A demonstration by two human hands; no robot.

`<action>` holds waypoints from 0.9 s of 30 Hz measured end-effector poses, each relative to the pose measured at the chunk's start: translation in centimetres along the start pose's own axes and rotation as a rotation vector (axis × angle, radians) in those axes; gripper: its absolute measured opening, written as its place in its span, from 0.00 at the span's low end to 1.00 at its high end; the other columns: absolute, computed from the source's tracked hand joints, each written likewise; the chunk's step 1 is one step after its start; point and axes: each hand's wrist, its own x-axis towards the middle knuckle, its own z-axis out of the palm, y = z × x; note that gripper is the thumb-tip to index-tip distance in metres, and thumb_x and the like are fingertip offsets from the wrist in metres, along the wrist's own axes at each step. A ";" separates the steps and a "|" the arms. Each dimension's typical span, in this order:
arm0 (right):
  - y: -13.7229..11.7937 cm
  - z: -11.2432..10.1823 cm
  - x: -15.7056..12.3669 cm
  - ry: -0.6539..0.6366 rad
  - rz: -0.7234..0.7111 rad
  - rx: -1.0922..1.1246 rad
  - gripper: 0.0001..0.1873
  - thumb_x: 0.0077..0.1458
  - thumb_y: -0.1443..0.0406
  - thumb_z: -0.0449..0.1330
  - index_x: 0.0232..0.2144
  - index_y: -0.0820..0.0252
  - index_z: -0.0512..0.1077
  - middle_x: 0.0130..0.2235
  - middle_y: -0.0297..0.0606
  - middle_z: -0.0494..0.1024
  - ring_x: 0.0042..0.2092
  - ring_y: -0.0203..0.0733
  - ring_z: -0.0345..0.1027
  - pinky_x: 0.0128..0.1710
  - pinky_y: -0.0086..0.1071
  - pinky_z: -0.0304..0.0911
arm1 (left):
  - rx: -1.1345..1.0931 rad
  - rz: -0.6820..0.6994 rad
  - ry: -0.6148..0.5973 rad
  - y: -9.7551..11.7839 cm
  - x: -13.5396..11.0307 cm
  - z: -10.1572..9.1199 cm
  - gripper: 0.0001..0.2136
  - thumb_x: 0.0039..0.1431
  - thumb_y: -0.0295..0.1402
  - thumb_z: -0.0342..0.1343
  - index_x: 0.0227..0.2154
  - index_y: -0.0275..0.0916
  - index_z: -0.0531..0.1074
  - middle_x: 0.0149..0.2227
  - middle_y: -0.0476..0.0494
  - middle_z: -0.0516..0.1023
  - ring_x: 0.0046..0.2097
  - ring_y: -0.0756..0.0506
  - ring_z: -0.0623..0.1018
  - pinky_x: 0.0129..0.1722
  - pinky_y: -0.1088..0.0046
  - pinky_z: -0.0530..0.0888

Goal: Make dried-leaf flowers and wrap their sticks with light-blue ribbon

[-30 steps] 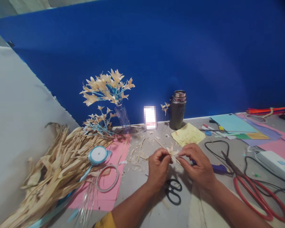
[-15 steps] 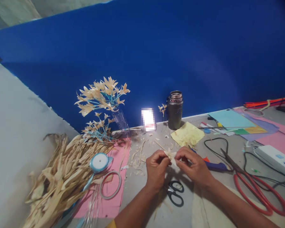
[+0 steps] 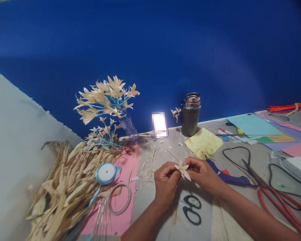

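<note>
- Husk flower (image 3: 182, 168): held above table (image 3: 144, 201), just beyond black scissors (image 3: 192, 209), between both hands.
- Grip: left hand (image 3: 166, 179) and right hand (image 3: 203, 172) both pinch it at fingertips.
- Judgement: press lightly near centre; petals look brittle.

Two hands (image 3: 165, 182), two scissors (image 3: 192, 209), one flask (image 3: 190, 114)

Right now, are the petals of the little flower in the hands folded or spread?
Spread: the flower fans pale pointed petals outward, pinched between the left hand and right hand.

Craft workbench: husks (image 3: 65, 187), scissors (image 3: 192, 209), paper (image 3: 252, 124)
</note>
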 end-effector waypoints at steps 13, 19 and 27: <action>1.9 -0.5 -0.9 0.341 -0.764 -0.701 0.09 0.59 0.73 0.59 0.38 0.55 0.73 0.35 0.36 0.74 0.29 0.36 0.66 0.29 0.30 0.63 | -0.137 -0.246 -0.012 -0.8 0.4 0.7 0.04 0.49 0.28 0.62 0.23 0.37 0.73 0.22 0.52 0.72 0.25 0.51 0.73 0.29 0.76 0.70; 1.6 -1.0 -0.9 0.364 -0.796 -0.764 0.09 0.61 0.74 0.58 0.38 0.55 0.73 0.35 0.37 0.74 0.36 0.40 0.71 0.34 0.31 0.66 | -0.215 -0.292 -0.082 -1.0 0.1 0.9 0.04 0.46 0.27 0.65 0.26 0.37 0.76 0.23 0.52 0.75 0.25 0.52 0.74 0.29 0.76 0.71; 2.0 -0.8 -1.0 0.286 -0.698 -0.705 0.08 0.62 0.73 0.57 0.35 0.54 0.71 0.34 0.35 0.74 0.37 0.40 0.70 0.35 0.31 0.65 | -0.213 -0.348 -0.067 -1.2 0.0 0.9 0.06 0.49 0.30 0.64 0.23 0.37 0.73 0.20 0.52 0.73 0.23 0.52 0.72 0.26 0.77 0.69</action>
